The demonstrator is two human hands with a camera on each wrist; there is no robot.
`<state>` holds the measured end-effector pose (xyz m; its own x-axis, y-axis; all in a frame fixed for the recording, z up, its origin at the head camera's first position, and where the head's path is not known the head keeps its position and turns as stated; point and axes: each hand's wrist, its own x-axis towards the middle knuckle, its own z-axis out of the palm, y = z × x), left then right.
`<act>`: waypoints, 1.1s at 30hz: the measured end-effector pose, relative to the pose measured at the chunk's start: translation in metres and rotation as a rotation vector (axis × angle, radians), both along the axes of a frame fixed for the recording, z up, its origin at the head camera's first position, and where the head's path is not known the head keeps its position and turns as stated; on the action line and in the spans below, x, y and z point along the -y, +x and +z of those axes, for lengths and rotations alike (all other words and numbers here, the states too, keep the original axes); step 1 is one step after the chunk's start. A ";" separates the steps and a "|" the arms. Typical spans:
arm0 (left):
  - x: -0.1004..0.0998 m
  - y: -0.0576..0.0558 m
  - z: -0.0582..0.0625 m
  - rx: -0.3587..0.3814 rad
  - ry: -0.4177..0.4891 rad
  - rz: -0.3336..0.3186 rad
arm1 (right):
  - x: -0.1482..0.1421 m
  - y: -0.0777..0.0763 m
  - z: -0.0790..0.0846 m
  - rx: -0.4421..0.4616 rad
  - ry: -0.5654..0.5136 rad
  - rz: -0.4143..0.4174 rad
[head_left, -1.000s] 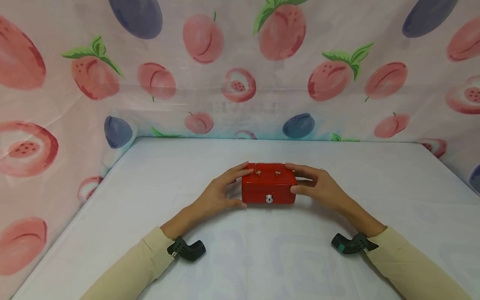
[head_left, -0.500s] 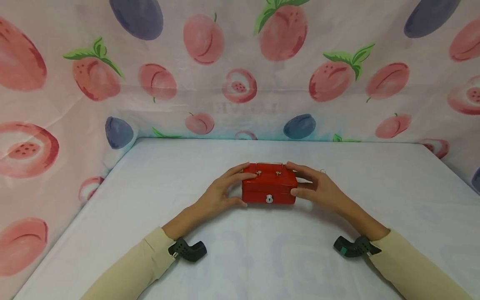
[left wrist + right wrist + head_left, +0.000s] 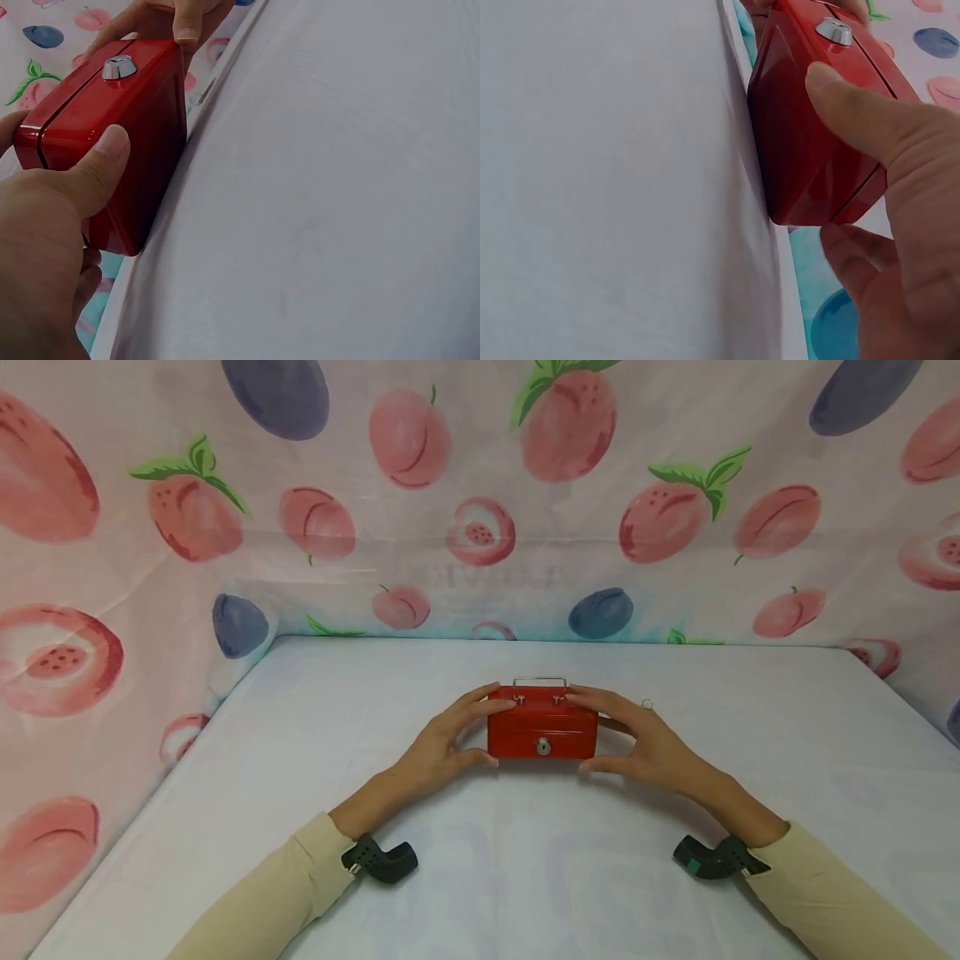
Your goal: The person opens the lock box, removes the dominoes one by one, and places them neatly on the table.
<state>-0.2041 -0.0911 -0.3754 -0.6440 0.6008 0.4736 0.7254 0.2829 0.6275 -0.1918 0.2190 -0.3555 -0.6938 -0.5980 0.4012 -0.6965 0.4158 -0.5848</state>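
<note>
A small red metal cash box [image 3: 542, 735] stands at mid-table, a silver lock [image 3: 543, 746] on its front and a thin wire handle [image 3: 540, 679] on its lid. My left hand [image 3: 442, 739] grips its left end, thumb low at the front corner and fingers over the lid. At the other end my right hand [image 3: 648, 739] holds it likewise, thumb at the lower front corner. Both wrist views show the underside of the box [image 3: 787, 127], tipped with its front up and its rear edge close to the white cloth. The lid is down.
A thin wire ring [image 3: 647, 703] shows just beyond the back of my right hand. White cloth covers the table [image 3: 480, 860]. Behind it hangs a fruit-print curtain [image 3: 480, 585]. Dark camera mounts [image 3: 381, 860] sit at both wrists.
The front of the cash box has come up and tipped back, and its wire handle shows taller. My right thumb has moved down to the lower front corner. The left hand has barely moved.
</note>
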 end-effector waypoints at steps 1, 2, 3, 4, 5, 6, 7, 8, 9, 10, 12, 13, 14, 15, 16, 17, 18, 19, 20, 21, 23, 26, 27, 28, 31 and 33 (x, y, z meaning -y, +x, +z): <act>0.000 0.000 0.000 -0.004 0.001 0.003 | -0.001 0.000 0.000 -0.017 0.011 -0.004; -0.001 0.000 0.000 -0.005 0.002 0.006 | -0.001 0.000 0.000 -0.034 0.021 -0.006; -0.001 0.000 0.000 -0.006 0.002 0.009 | -0.002 -0.001 0.000 -0.048 0.028 -0.008; -0.001 0.000 0.000 -0.009 0.001 0.011 | -0.002 -0.001 -0.001 -0.062 0.033 -0.010; -0.001 0.000 0.000 -0.009 -0.001 0.013 | -0.003 -0.002 -0.002 -0.070 0.031 -0.007; -0.001 0.000 0.000 -0.008 -0.003 0.014 | -0.003 -0.002 -0.002 -0.078 0.032 -0.007; -0.001 0.000 0.000 -0.007 -0.004 0.015 | -0.004 -0.002 -0.003 -0.083 0.032 -0.008; -0.001 0.000 0.000 -0.005 -0.007 0.017 | -0.004 -0.003 -0.003 -0.082 0.030 -0.009; -0.001 0.000 0.000 -0.005 -0.009 0.018 | -0.004 -0.003 -0.003 -0.081 0.030 -0.011; -0.001 0.000 0.000 -0.001 -0.011 0.019 | -0.004 -0.003 -0.004 -0.080 0.029 -0.013; -0.001 0.000 0.000 0.003 -0.016 0.026 | -0.004 -0.003 -0.004 -0.078 0.030 -0.016; -0.001 0.000 0.000 0.003 -0.018 0.028 | -0.004 -0.003 -0.003 -0.078 0.030 -0.015; -0.002 0.000 0.000 0.005 -0.023 0.031 | -0.003 -0.003 -0.003 -0.081 0.031 -0.013; -0.002 0.000 0.000 0.006 -0.026 0.033 | -0.003 -0.002 -0.003 -0.085 0.033 -0.011; -0.002 0.000 0.001 0.008 -0.029 0.036 | -0.003 -0.002 -0.002 -0.089 0.035 -0.009; -0.002 0.000 0.001 0.010 -0.031 0.036 | -0.003 -0.002 -0.002 -0.092 0.037 -0.008; -0.002 -0.001 0.001 0.014 -0.030 0.034 | -0.003 -0.002 -0.002 -0.098 0.042 -0.008; -0.002 -0.001 0.002 0.018 -0.029 0.032 | -0.003 -0.002 -0.001 -0.101 0.043 -0.007; -0.002 -0.001 0.002 0.025 -0.025 0.028 | -0.003 -0.003 -0.001 -0.107 0.046 -0.007; -0.002 -0.001 0.003 0.029 -0.020 0.025 | -0.003 -0.003 -0.001 -0.109 0.047 -0.008; -0.001 -0.001 0.004 0.048 -0.008 0.017 | -0.002 -0.004 0.000 -0.109 0.044 -0.006; -0.001 -0.002 0.005 0.074 0.014 0.001 | -0.002 -0.005 0.001 -0.102 0.033 0.000; -0.001 -0.002 0.005 0.080 0.018 -0.002 | -0.002 -0.006 0.001 -0.098 0.032 0.000; -0.001 -0.002 0.005 0.088 0.024 -0.006 | -0.002 -0.006 0.001 -0.095 0.032 -0.001; -0.002 -0.002 0.006 0.093 0.036 -0.015 | -0.003 -0.007 0.002 -0.078 0.037 -0.009; -0.002 -0.002 0.006 0.093 0.040 -0.014 | -0.003 -0.007 0.004 -0.068 0.044 -0.015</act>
